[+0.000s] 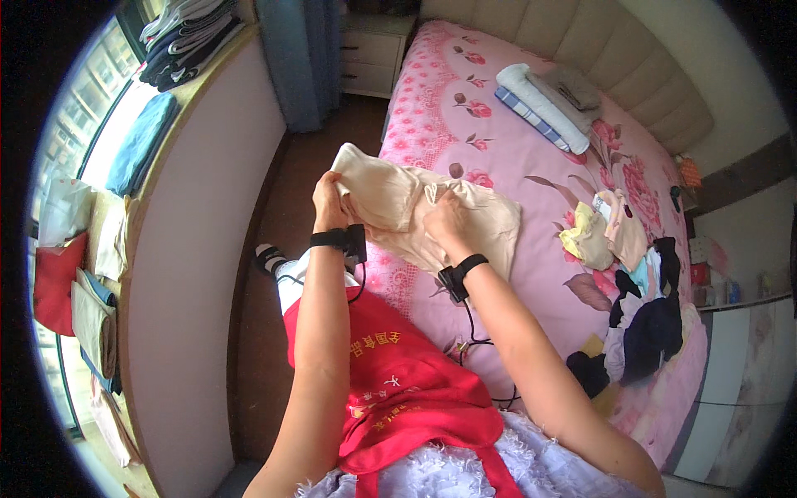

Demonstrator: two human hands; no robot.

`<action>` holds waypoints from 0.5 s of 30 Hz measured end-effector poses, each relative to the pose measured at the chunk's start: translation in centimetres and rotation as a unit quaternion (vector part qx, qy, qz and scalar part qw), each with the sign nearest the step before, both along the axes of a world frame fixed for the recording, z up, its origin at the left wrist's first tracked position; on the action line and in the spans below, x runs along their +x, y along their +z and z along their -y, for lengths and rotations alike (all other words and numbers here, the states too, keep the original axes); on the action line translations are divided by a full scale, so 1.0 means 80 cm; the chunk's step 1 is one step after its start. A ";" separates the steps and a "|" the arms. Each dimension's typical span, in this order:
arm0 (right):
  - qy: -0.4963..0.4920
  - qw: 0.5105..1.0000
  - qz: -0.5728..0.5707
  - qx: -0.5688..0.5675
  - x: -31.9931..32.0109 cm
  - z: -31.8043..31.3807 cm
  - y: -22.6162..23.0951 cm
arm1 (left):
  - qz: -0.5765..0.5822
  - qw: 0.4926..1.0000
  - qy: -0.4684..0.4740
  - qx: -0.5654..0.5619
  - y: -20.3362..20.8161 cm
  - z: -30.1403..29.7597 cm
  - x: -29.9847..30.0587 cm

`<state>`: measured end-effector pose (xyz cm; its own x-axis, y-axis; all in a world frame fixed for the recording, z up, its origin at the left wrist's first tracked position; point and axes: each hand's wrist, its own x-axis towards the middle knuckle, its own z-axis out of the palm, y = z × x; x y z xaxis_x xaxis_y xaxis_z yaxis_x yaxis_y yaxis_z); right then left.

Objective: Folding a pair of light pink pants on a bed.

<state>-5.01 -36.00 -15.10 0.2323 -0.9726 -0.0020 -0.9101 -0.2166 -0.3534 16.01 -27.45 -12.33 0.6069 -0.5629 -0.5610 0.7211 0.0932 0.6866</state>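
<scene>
A cream garment [488, 217], possibly a pair of trousers, is spread over the near left edge of the pink bed. My left hand [330, 204] is closed on its left end, with the thumb over the cloth, and that end hangs past the mattress edge. Farther right, my right hand [447, 222] pinches a gathered fold in the garment's middle. The right part of the cloth lies flat on the bedsheet. Each wrist wears a black strap with a small box and a cable.
Folded towels [544, 108] lie on the far part of the bed [498, 141]. To the right sit a yellow and pink clothes pile [602, 232] and dark loose clothes [652, 332]. Folded clothes [143, 143] line the windowsill at left. A blue curtain [299, 66] hangs beside a drawer cabinet [374, 58].
</scene>
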 end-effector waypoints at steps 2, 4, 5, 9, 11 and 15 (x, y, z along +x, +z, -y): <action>-0.036 0.998 0.043 -0.042 -0.034 0.013 0.010 | -0.022 0.999 -0.029 0.012 0.001 -0.005 0.001; -0.005 0.790 0.488 0.370 -0.077 0.014 0.040 | 0.000 1.000 0.003 0.004 -0.009 -0.026 0.016; -0.012 0.787 0.492 0.372 -0.122 0.037 0.046 | -0.042 0.998 -0.018 -0.033 -0.010 -0.019 0.017; -0.113 0.695 0.594 0.389 -0.256 0.035 0.123 | 0.000 0.998 -0.012 -0.056 -0.017 -0.024 0.025; -0.162 0.697 0.610 0.341 -0.356 0.042 0.145 | -0.003 0.998 -0.028 -0.053 0.000 -0.010 0.009; -0.200 0.708 0.589 0.335 -0.475 0.057 0.111 | 0.009 0.997 -0.040 -0.065 -0.009 -0.013 0.020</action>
<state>-43.00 -40.55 -6.26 0.1637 -0.8337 -0.5274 0.1604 0.5500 -0.8196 17.60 -26.38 -13.03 0.5662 -0.6778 -0.4690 0.7173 0.1248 0.6855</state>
